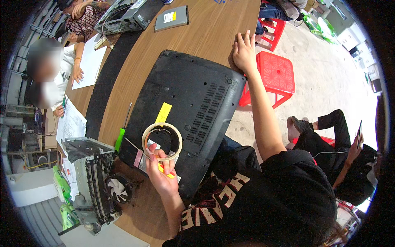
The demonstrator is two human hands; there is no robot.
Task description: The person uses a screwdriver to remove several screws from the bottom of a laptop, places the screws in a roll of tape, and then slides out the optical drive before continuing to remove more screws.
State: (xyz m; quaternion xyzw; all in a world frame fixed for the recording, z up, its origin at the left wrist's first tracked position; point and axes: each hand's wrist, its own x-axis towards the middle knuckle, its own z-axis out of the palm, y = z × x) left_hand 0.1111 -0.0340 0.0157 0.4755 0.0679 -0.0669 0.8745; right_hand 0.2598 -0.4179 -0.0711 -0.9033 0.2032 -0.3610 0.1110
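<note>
My left hand (161,176) is closed around a screwdriver (166,171) with a yellow-and-red handle; its thin shaft points up and left. A roll of tape (179,142) is at the same fingers, its lower rim between or against them, over the laptop. The black laptop (185,90) lies with its underside up, vents and screw holes showing, a yellow sticky note (163,113) on it. My right hand (244,53) rests palm down on the table's right edge, fingers spread, just beyond the laptop's corner. Left of the laptop lies a green-handled screwdriver (119,140).
An opened machine chassis (92,177) and a small fan (118,189) stand at the lower left. A flat optical drive (172,18) and a computer case (127,18) are at the far end. People sit across the table and at right, beside a red stool (276,72).
</note>
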